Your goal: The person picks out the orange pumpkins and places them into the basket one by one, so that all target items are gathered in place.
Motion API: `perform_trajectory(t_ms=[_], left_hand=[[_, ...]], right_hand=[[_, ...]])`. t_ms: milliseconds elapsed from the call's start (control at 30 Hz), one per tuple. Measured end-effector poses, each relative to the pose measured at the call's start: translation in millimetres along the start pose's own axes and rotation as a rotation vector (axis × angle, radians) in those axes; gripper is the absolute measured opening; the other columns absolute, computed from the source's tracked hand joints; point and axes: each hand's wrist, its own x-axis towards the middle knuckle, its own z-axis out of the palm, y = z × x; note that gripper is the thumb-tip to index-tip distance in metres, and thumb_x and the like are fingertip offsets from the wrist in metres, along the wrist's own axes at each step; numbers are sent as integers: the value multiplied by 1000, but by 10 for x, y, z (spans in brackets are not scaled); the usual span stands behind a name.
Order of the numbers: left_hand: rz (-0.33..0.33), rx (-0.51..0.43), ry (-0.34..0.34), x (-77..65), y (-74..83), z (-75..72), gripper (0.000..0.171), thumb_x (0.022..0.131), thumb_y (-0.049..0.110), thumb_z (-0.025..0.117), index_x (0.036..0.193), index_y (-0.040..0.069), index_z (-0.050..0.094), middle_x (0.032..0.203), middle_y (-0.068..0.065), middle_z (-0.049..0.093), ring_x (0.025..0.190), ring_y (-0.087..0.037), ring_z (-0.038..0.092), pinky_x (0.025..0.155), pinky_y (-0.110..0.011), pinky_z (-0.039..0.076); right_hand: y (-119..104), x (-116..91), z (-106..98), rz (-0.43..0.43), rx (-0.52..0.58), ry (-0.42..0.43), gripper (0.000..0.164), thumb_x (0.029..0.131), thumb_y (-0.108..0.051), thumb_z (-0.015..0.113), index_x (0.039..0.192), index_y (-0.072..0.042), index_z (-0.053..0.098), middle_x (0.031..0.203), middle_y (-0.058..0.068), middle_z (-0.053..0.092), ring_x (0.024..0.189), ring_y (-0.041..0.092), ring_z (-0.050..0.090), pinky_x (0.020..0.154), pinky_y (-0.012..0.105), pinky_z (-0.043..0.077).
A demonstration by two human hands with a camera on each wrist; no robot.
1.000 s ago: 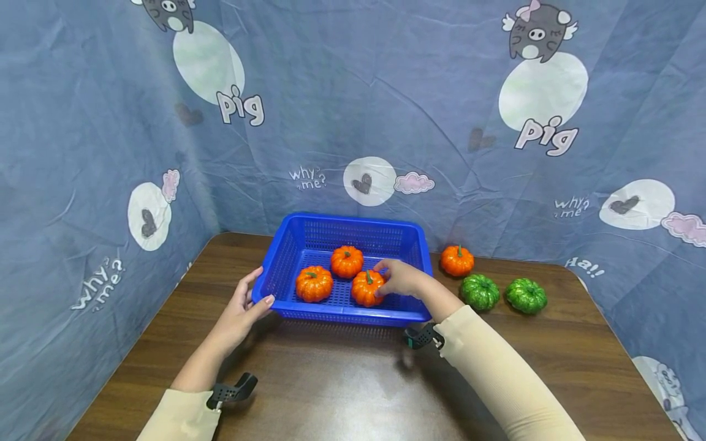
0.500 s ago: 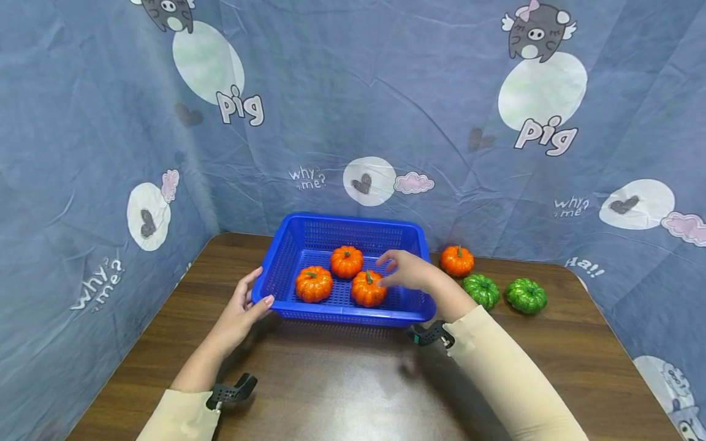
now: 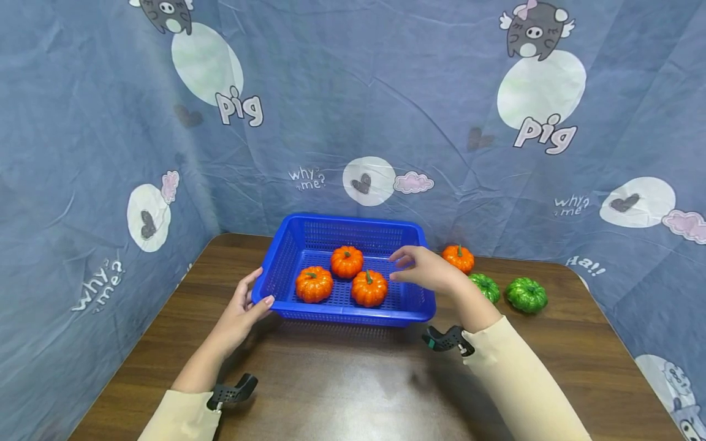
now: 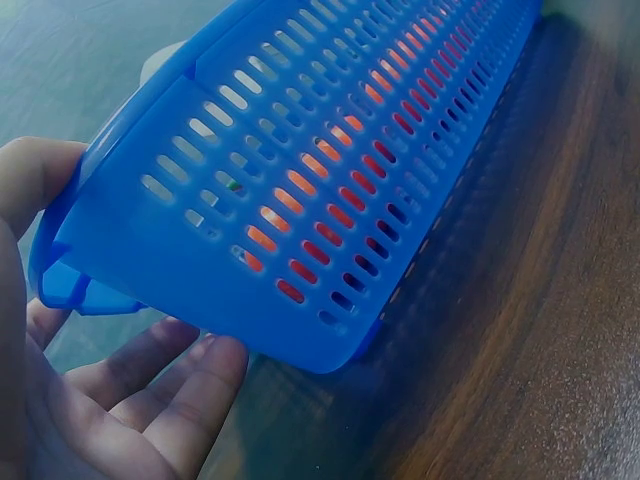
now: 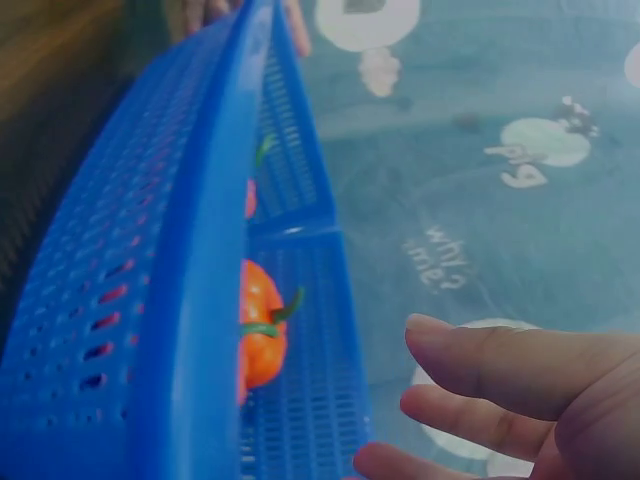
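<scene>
A blue plastic basket (image 3: 353, 314) with slotted walls stands on the table and holds three small orange pumpkins: one front left (image 3: 314, 285), one at the back (image 3: 347, 262), one front right (image 3: 369, 288). My left hand (image 3: 241, 313) grips its front left corner; the left wrist view has the thumb at the rim (image 4: 110, 135) and the other fingers by the lower corner. Over the basket's right side hovers my right hand (image 3: 425, 267), fingers apart and loosely bent, with nothing in them. In the right wrist view a pumpkin (image 5: 262, 325) shows beyond the near rim.
Right of the basket, another orange pumpkin (image 3: 459, 259) sits at the back. Two green pumpkins lie before it, one (image 3: 485, 286) partly behind my right wrist, the other (image 3: 526, 295) farther right. A patterned blue cloth (image 3: 309, 110) hangs behind the brown wooden table (image 3: 342, 380).
My right hand has let go of the front right pumpkin and moved up and to the right, away from it. The pumpkin stays in the basket. My left hand has not moved.
</scene>
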Motion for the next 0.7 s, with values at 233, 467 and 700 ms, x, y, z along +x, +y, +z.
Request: perform_trajectory(t_ms=[233, 467, 700], left_hand=[[5, 10, -3, 2, -11, -9, 72, 103, 19, 57, 159, 14, 13, 144, -33, 40, 122, -34, 55, 95, -28, 51], [-2, 29, 0, 2, -24, -19, 73, 103, 23, 58, 159, 15, 13, 144, -33, 40, 116, -20, 59, 96, -30, 51], [-6, 22, 1, 9, -25, -4, 73, 103, 19, 57, 160, 15, 11, 146, -33, 38, 127, -47, 49, 98, -35, 50]], right_hand=[[30, -167, -133, -15, 16, 39, 34, 93, -21, 72, 120, -2, 64, 118, 19, 66, 110, 35, 63, 89, 47, 55], [109, -283, -187, -9, 32, 86, 35, 94, -23, 71, 120, 0, 64, 119, 22, 66, 108, 34, 63, 90, 46, 54], [250, -384, -238, -32, 16, 151, 38, 94, -23, 70, 121, 4, 64, 116, 18, 68, 105, 31, 64, 91, 46, 53]])
